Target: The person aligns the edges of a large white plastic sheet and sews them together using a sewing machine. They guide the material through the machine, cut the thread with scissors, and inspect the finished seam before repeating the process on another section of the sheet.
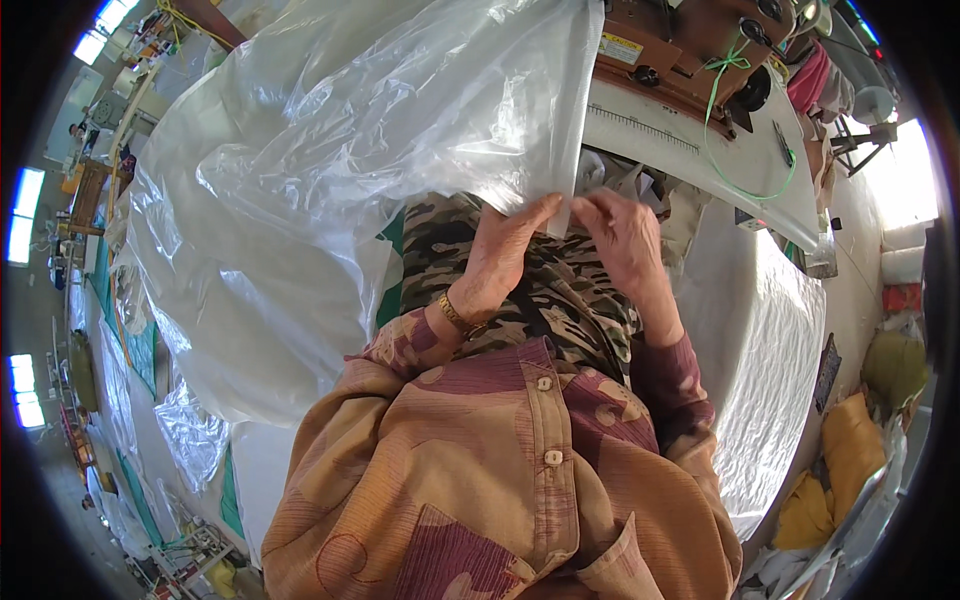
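Observation:
A large, clear, shiny plastic sheet (290, 210) drapes over the table and down past my lap on the left. Its folded edge strip runs down to my hands. My left hand (500, 250), with a gold wristwatch (452, 312) at the wrist, is closed on the lower corner of that edge, thumb along the strip. On the strip's other side, my right hand (625, 240) has its fingers curled into a pinch at the edge, slightly blurred; the fingertips' exact hold is partly hidden. Both hands are above my camouflage trousers (430, 250).
A brown machine (680, 55) with black knobs stands on a pale tabletop (740, 170) marked with a ruler scale. Green string (712, 110) hangs from it, near small snips (783, 142). White plastic film (770, 370) lies at my right, with yellow cloth (850, 450) beyond.

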